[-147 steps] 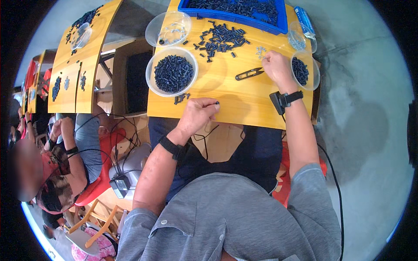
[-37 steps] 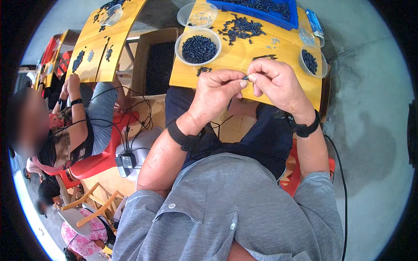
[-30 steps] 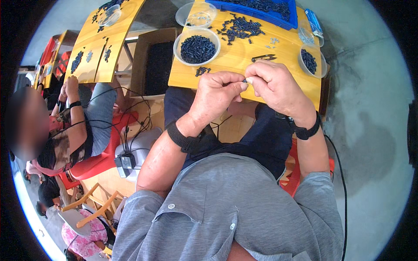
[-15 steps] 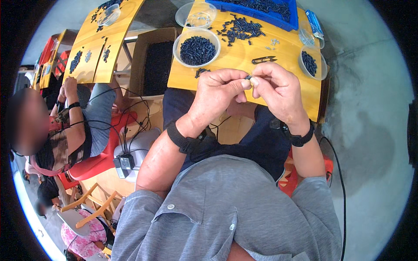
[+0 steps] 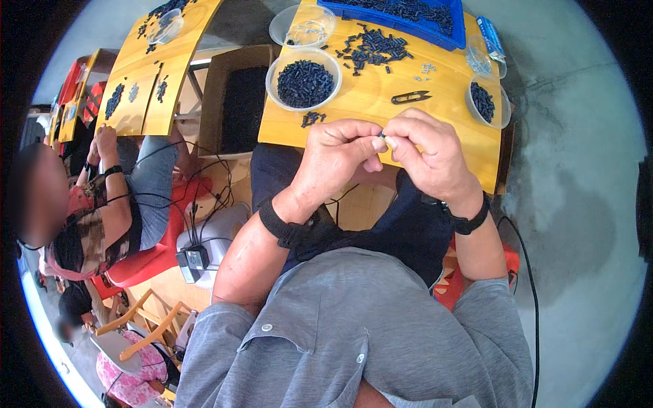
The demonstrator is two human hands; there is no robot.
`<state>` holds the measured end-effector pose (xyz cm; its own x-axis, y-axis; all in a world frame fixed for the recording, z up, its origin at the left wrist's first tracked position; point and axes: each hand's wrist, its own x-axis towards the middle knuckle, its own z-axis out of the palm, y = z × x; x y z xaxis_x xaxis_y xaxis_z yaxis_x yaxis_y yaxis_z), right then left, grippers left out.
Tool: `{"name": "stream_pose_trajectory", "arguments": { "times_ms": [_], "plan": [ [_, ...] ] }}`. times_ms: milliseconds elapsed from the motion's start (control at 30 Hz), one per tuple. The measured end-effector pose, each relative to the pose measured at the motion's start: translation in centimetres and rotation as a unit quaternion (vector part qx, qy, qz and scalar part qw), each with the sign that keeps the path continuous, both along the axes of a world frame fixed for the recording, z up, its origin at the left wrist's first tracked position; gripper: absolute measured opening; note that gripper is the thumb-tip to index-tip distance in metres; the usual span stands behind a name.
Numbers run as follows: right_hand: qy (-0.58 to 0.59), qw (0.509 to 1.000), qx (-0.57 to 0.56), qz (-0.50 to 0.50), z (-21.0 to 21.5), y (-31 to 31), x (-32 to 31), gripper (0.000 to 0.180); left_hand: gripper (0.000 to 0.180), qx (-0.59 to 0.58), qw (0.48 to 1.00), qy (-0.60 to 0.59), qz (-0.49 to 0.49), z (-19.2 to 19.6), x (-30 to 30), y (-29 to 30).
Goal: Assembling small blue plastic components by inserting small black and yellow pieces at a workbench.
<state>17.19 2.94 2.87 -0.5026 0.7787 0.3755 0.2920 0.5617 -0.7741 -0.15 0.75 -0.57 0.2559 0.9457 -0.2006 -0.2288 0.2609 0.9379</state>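
Observation:
My left hand (image 5: 340,156) and my right hand (image 5: 430,151) meet at the near edge of the yellow table (image 5: 306,139). Thumb and fingers of each pinch one small black piece (image 5: 382,135), mostly covered by the fingertips. Beyond my hands lie black thread snips (image 5: 411,97). A clear round tub (image 5: 304,79) full of short black cylindrical pieces stands to the left, with a few black pieces (image 5: 313,119) lying just in front of it. Farther back spreads a loose pile of black pieces (image 5: 376,49), and a few tiny silvery parts (image 5: 427,69) lie beside it.
A blue tray (image 5: 401,15) of black pieces stands at the back, a clear tub with wire-like bits (image 5: 303,26) at back left, a smaller tub of black pieces (image 5: 484,102) at right. A cardboard box (image 5: 235,102) and a seated co-worker (image 5: 102,211) are on the left.
My hands have come slightly nearer to me, still pinching together. The right fingers have curled further over the small black piece. The whole view has shifted a little.

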Motion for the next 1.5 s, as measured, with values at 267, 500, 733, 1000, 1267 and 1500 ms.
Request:
{"name": "stream_pose_trajectory", "arguments": {
  "times_ms": [267,500,733,1000,1267,1500],
  "plan": [
    [-0.024,0.999,0.000,0.030,-1.5,0.9,-0.1,0.003,0.012,-0.072,0.997,-0.029,-0.008,-1.6,0.2,-0.2],
    [0.003,0.999,-0.033,0.032,-3.5,1.7,-0.6,0.003,0.010,-0.094,0.995,-0.035,-0.004,-3.2,-0.5,0.3],
    [-0.015,0.936,-0.332,-0.114,-7.8,6.4,0.0,0.010,0.009,-0.067,0.997,-0.036,0.014,-2.7,-0.6,1.5],
    [-0.139,0.968,-0.098,-0.185,-14.6,13.2,-2.2,0.010,0.008,-0.060,0.998,0.021,0.011,-4.2,-0.3,1.2],
    [-0.229,0.952,-0.044,-0.198,-15.3,14.4,-4.0,0.014,0.008,-0.088,0.995,0.042,0.027,-5.3,-0.8,1.4],
    [-0.181,0.964,0.011,-0.194,-15.9,14.1,-3.0,0.009,0.008,-0.102,0.993,0.043,0.039,-5.1,-0.7,1.7]
  ]
}}
